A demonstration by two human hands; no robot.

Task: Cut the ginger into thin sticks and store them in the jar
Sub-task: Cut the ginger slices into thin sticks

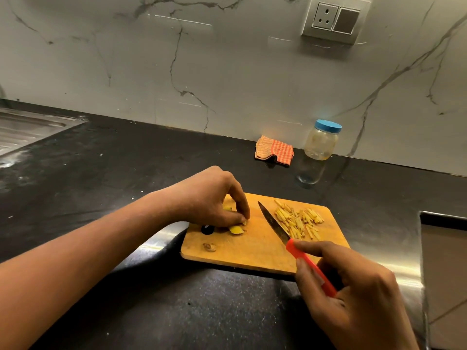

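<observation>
Right hand: nearest the camera, the right hand [353,294] gripped the orange handle of the knife [275,223], fingers wrapped round it.
Knife: the blade pointed away and to the left, slanting over the board [252,258], with its flat side just beside the cut pile; whether the edge touched the wood could not be told.
Board: a wooden board lay on the dark counter [151,299], near its front edge.
Ginger: the uncut yellow ginger [236,229] lay at the board's left end, partly hidden under the fingers.
Left hand: the left hand [212,200] arched over that ginger, its curled fingertips pinching and steadying a piece.
Sticks: a loose heap of thin sticks [299,222] lay on the board's right half, clear of the left hand.
Advice: the step looked like lining up the next piece. It would go best with a flat face down, fingertips tucked behind the knuckles, and slices kept as fine as the heap.
Cloth: a checked orange cloth [274,150] lay crumpled further back.
Jar: the jar [321,141] stood against the wall, blue lid on, well apart from the board; its cloudy sides hid its contents.
</observation>
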